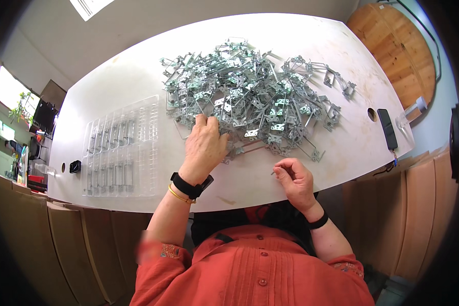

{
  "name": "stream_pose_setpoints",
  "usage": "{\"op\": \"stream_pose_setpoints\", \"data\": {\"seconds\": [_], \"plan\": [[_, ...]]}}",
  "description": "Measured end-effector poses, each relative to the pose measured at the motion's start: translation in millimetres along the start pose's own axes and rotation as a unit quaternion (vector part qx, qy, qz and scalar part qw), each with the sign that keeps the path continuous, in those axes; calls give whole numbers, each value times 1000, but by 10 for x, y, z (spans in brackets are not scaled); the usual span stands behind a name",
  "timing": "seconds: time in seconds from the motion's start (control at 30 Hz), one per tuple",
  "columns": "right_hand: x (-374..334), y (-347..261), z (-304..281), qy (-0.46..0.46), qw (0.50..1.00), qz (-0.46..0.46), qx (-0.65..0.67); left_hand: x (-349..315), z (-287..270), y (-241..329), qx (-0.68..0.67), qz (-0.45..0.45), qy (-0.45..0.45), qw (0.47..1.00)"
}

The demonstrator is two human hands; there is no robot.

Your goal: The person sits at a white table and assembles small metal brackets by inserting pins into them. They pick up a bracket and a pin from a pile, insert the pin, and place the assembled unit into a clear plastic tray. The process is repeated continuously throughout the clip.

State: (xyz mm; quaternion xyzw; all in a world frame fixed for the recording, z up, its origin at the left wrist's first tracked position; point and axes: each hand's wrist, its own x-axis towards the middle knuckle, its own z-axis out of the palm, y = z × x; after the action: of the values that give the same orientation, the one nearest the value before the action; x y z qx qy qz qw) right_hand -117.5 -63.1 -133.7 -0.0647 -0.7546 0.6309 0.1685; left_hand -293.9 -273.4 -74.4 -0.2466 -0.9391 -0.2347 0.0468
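A large tangled heap of silvery metal brackets with thin rods [250, 97] covers the middle of the white table [239, 186]. My left hand [205, 145] reaches over the heap's near left edge, fingers bent down among the brackets. Its fingertips are hidden, so what they grip cannot be made out. Nearer to me, my right hand [296, 181] is closed in a pinch above the table, apart from the heap. A tiny dark end of a thin metal piece [273, 173] pokes out from between its thumb and fingers; the rest is covered.
To the left lies a clear plastic tray [147, 148] with two rows of metal rod pieces in its slots. A small black object [75, 167] is by the left edge. On the right are a dark phone-like device [387, 129], a cable hole [372, 115] and a clear bottle [410, 113].
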Motion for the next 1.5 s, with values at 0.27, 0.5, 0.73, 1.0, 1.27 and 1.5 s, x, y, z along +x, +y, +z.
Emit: {"op": "stream_pose_setpoints", "data": {"seconds": [0.27,0.5,0.73,1.0,1.27,1.5], "plan": [[7,-28,-8,-5,1000,0,5,-173,-62,67,20,6,7,1000],[6,11,-12,-9,1000,-3,12,-176,-189,430,9,66,76,995],[7,11,-3,-11,999,-5,37,-23,-4,453,39,101,44,993],[2,37,-17,-9,1000,-3,19,105,201,322,62,95,56,992],[5,47,-7,-7,999,-16,29,160,187,325,0,97,106,990],[9,12,-15,-11,1000,-9,28,-24,-20,497,-74,123,158,977]]}}
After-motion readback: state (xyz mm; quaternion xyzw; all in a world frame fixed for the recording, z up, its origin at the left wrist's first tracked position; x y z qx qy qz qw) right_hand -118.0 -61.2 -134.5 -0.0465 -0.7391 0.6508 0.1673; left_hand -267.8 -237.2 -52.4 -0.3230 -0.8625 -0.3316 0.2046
